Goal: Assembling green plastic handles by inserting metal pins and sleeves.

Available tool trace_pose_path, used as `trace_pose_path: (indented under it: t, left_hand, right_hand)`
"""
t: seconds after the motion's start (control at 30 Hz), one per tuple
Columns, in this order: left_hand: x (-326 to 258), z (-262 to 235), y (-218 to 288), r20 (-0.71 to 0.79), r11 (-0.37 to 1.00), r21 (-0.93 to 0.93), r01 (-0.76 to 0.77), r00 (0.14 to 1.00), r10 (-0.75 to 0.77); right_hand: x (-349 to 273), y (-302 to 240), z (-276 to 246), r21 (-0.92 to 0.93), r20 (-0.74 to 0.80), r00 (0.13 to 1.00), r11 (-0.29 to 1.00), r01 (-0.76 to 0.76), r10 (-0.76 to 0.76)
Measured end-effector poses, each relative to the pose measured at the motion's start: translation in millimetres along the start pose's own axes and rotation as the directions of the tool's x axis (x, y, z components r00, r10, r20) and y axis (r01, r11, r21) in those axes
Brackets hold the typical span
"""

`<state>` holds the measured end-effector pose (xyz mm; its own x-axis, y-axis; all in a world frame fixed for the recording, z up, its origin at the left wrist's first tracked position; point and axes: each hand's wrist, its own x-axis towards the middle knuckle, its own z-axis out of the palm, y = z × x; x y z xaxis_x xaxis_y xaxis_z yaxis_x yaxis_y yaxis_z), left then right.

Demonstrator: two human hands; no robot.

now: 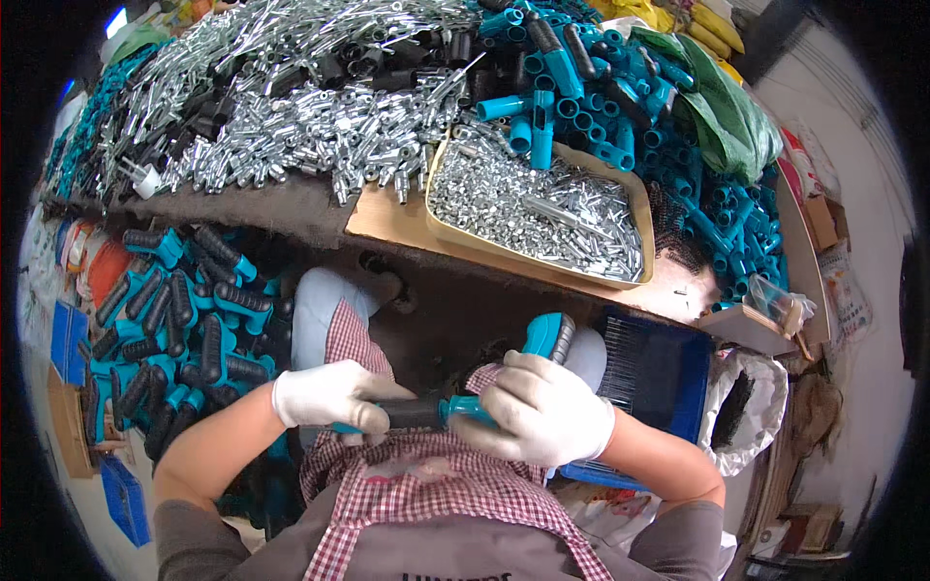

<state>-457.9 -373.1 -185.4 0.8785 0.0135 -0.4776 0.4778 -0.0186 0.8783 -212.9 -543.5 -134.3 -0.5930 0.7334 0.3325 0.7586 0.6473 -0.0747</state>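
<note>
Both my hands wear white gloves and hold one teal-and-black tool handle (421,414) crosswise above my lap. At its left end, my left hand (334,399) is closed, thumb and fingers round the dark barrel. My right hand (533,407) wraps the teal section at the other end. Beyond the right fingers, a teal and black ribbed grip (549,336) points up and away. The gloves hide the tool's left tip and the join under the right hand.
A shallow tray (438,208) of small metal parts sits on the bench ahead. Metal pieces (320,131) and teal tubes (668,136) are heaped around it. Teal-and-black handles (184,329) pile up at my left. A blue crate (693,387) stands at right beside a white sack (770,412).
</note>
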Motion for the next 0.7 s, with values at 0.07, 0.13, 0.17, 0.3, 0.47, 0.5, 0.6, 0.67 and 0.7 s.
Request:
trace_pose_path:
  t: [0.07, 0.13, 0.17, 0.3, 0.47, 0.5, 0.6, 0.67, 0.7]
  left_hand:
    - [4.8, 1.2, -9.6, 0.238, 0.959, -0.277, 0.061, 0.971, 0.007]
    - [7.0, 3.0, -9.5, 0.258, 0.959, -0.276, 0.062, 0.966, 0.011]
    - [6.7, 5.2, -11.6, 0.258, 0.951, -0.302, 0.07, 0.966, 0.011]
    - [1.4, 12.5, 16.8, -0.018, 0.996, 0.014, 0.088, 0.996, -0.088]
    - [-6.4, 26.3, 36.6, -0.168, 0.573, 0.804, -0.157, 0.865, 0.473]
    - [-10.3, 28.8, 40.9, -0.155, 0.447, 0.888, -0.105, 0.847, 0.508]
    - [-9.5, 26.5, 37.9, -0.134, 0.266, 0.963, -0.034, 0.797, 0.59]
    - [-5.3, 22.3, 31.9, -0.091, 0.175, 0.984, -0.029, 0.763, 0.639]
    - [-4.1, 22.5, 29.6, -0.092, 0.179, 0.983, -0.037, 0.746, 0.66]
  right_hand:
    - [-0.8, 1.0, 4.1, -0.214, -0.176, 0.937, 0.94, 0.264, -0.303]
    - [-3.9, 2.0, 4.4, -0.19, -0.146, 0.94, 0.942, 0.278, -0.307]
    - [-3.8, 4.0, 2.7, -0.122, -0.115, 0.956, 0.959, 0.255, -0.269]
    - [-7.5, 11.3, 4.4, 0.339, 0.113, 0.975, 0.915, -0.219, 0.192]
    - [-21.6, 18.8, 21.6, 0.718, 0.312, 0.825, 0.452, -0.529, 0.471]
    - [-18.7, 19.8, 18.5, 0.783, 0.513, 0.713, 0.081, -0.617, 0.478]
    - [-17.0, 20.9, 25.0, 0.724, 0.689, 0.602, -0.387, -0.571, 0.403]
    - [-16.7, 21.9, 27.5, 0.686, 0.726, 0.556, -0.475, -0.551, 0.404]
    - [-18.0, 21.7, 27.1, 0.686, 0.726, 0.569, -0.464, -0.56, 0.386]
